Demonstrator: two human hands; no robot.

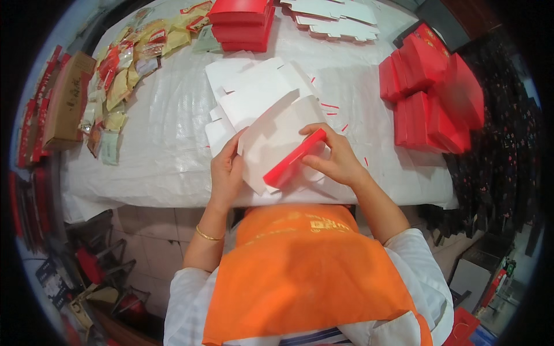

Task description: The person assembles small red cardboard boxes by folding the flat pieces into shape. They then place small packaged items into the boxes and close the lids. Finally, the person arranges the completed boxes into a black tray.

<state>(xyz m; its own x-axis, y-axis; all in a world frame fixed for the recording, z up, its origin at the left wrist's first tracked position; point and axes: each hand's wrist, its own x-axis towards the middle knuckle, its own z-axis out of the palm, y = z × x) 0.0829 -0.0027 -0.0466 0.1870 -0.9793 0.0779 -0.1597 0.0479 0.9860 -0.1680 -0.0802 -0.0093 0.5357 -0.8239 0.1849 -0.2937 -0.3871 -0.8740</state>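
Note:
A partly folded cardboard box (271,135), white inside with a red outer side, is held between my two hands near the table's front edge. My left hand (228,167) grips its left edge, the thumb lying along the white panel. My right hand (333,155) pinches the raised red side wall on the right, fingers over the top and thumb inside. Some fingertips are hidden behind the card. Under and beyond it lie flat white box blanks (245,83), loosely stacked.
Red boxes are stacked at the far middle (242,26) and in a red pile at the right (430,101). More white blanks (337,20) lie at the back. Small packets (124,72) spread along the left beside a brown carton (69,101). Red paper strips (330,106) litter the white sheet (167,115).

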